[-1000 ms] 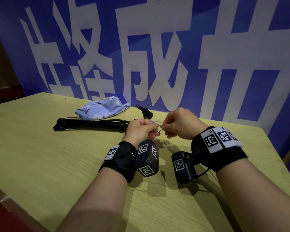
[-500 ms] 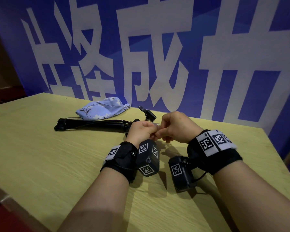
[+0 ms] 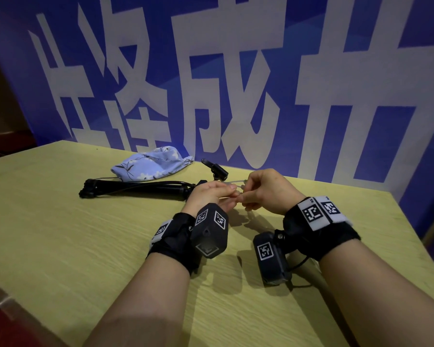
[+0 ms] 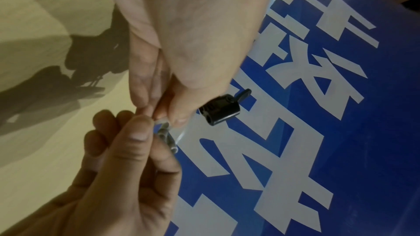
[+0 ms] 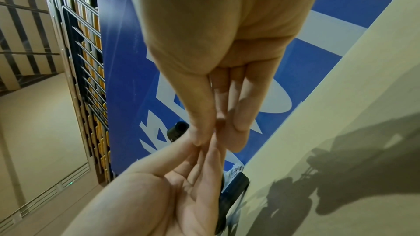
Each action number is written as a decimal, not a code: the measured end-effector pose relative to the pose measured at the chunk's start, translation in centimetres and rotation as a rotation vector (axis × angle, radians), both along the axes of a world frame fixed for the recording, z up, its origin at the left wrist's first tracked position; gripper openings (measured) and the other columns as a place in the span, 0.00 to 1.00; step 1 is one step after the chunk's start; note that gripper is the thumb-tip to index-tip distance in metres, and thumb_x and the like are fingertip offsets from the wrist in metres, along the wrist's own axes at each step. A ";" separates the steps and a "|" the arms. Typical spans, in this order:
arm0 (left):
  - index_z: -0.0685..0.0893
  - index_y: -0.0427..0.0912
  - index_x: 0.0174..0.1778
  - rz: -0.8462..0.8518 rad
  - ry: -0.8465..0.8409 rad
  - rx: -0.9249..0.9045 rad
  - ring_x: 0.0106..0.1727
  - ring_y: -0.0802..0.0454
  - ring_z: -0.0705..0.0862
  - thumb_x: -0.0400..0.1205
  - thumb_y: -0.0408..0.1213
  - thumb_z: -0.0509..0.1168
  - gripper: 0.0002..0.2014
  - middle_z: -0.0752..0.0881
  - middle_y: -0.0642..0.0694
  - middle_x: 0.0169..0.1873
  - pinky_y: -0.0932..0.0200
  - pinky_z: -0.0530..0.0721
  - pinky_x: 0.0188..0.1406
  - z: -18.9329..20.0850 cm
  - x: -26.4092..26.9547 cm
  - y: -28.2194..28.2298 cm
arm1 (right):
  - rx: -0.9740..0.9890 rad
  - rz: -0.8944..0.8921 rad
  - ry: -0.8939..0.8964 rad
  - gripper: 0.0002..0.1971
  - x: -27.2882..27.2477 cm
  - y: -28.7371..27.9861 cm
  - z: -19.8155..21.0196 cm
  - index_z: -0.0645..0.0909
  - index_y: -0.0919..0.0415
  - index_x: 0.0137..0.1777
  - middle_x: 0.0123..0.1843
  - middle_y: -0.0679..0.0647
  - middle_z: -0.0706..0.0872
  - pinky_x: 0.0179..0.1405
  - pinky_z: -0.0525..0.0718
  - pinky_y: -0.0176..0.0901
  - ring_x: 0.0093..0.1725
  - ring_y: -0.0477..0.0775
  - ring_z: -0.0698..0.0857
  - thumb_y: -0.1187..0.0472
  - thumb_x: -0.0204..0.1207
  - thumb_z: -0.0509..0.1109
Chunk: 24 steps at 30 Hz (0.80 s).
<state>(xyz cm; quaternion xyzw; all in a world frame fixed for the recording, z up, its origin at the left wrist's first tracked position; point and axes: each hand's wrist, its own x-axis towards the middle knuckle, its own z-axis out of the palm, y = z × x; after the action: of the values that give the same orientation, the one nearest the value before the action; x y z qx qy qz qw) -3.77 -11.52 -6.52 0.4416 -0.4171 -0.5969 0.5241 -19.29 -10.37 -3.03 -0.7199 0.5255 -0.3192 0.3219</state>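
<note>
Yellow-green wooden table (image 3: 60, 234), blue banner (image 3: 383, 141) behind.

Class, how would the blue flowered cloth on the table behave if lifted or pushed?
The cloth lies slumped and creased, so it is probably floppy and light. Pushed across the table, it would likely bunch up rather than roll.

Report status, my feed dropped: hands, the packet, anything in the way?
Left hand and right hand both pinch the clear packet, small grey parts inside. Packet held above the table. Black tripod lies just beyond the left hand.
</note>
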 end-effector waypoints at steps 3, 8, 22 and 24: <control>0.83 0.35 0.40 0.011 0.074 -0.008 0.35 0.49 0.91 0.79 0.26 0.69 0.03 0.89 0.41 0.32 0.61 0.88 0.35 0.1 -0.1 0.0 | 0.028 0.028 -0.063 0.09 -0.1 0.2 0.1 0.82 0.72 0.46 0.39 0.61 0.89 0.35 0.87 0.34 0.35 0.51 0.89 0.65 0.72 0.76; 0.83 0.33 0.41 -0.003 0.113 -0.016 0.35 0.50 0.91 0.79 0.25 0.68 0.03 0.90 0.40 0.34 0.64 0.88 0.33 0.1 0.0 -0.1 | 0.101 0.050 -0.198 0.09 -0.4 0.3 0.2 0.79 0.72 0.50 0.41 0.64 0.88 0.32 0.85 0.31 0.37 0.53 0.89 0.71 0.73 0.74; 0.84 0.35 0.43 -0.064 0.076 0.009 0.44 0.46 0.91 0.79 0.28 0.69 0.01 0.90 0.38 0.39 0.62 0.88 0.32 0.4 0.5 -0.1 | 0.025 0.016 -0.113 0.11 -0.8 -0.2 -0.1 0.84 0.69 0.53 0.40 0.58 0.90 0.35 0.87 0.34 0.37 0.51 0.90 0.62 0.75 0.74; 0.85 0.35 0.44 -0.042 0.006 -0.005 0.36 0.50 0.91 0.80 0.29 0.69 0.01 0.90 0.40 0.36 0.62 0.89 0.35 0.4 0.3 0.2 | 0.030 -0.041 -0.097 0.17 -1.1 -0.4 0.1 0.79 0.66 0.56 0.42 0.56 0.88 0.36 0.87 0.39 0.37 0.53 0.89 0.58 0.72 0.77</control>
<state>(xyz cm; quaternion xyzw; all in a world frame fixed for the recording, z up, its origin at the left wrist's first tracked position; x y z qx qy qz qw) -3.46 -11.37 -6.08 0.4298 -0.4264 -0.6079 0.5138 -20.39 -10.74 -2.96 -0.6878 0.5286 -0.3523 0.3511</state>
